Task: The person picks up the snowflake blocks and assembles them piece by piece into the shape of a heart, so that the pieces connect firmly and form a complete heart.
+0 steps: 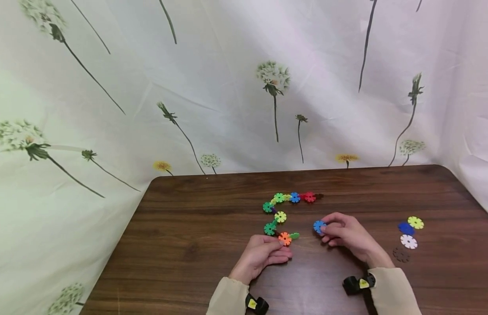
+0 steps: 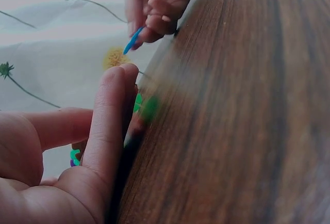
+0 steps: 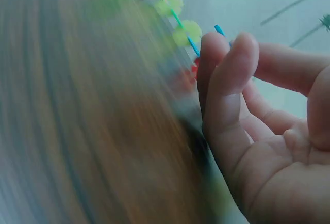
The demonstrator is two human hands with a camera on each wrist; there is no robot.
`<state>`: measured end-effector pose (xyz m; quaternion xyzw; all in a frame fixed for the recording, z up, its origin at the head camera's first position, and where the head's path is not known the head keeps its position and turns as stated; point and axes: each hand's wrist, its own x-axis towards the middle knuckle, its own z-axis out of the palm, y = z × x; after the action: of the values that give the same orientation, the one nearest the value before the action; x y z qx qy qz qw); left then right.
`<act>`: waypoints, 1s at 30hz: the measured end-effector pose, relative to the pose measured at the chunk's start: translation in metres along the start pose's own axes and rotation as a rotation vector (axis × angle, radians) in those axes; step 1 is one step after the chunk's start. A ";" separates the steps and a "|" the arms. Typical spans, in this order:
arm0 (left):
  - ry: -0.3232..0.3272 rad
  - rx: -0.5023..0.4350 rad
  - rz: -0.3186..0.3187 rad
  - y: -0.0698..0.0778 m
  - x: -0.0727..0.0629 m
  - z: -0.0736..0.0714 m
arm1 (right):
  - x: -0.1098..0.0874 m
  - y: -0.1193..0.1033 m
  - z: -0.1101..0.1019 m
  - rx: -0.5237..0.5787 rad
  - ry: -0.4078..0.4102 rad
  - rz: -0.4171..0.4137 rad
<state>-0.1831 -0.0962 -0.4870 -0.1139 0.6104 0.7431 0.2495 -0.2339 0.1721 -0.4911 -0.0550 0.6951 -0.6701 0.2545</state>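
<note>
A chain of interlocking notched plastic discs winds across the table, with a brown disc (image 1: 319, 196) at its far end. At its near end are an orange disc (image 1: 285, 238) and a green disc (image 1: 294, 236) set crosswise to it. My left hand (image 1: 263, 256) pinches the orange disc between thumb and fingers. To the right, my right hand (image 1: 346, 234) pinches a loose blue disc (image 1: 318, 226), apart from the chain. In the left wrist view the blue disc (image 2: 133, 41) shows edge-on; in the right wrist view fingertips hide most of it.
Several loose discs lie on the right of the wooden table (image 1: 180, 253): a yellow disc (image 1: 415, 222), a dark blue disc (image 1: 406, 228), a white disc (image 1: 409, 241) and a dark brown disc (image 1: 401, 254). A flower-printed curtain (image 1: 236, 87) hangs behind the table.
</note>
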 end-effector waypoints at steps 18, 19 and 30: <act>0.002 0.010 -0.003 0.000 0.000 0.000 | 0.013 -0.002 0.039 -0.070 0.107 0.045; 0.002 0.009 -0.001 -0.001 0.000 0.000 | 0.013 -0.003 0.040 -0.074 0.113 0.049; -0.015 0.013 0.022 -0.001 0.001 0.001 | 0.014 -0.005 0.047 -0.109 0.121 0.037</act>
<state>-0.1835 -0.0950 -0.4887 -0.1001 0.6146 0.7425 0.2468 -0.2274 0.1238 -0.4885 -0.0154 0.7455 -0.6287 0.2210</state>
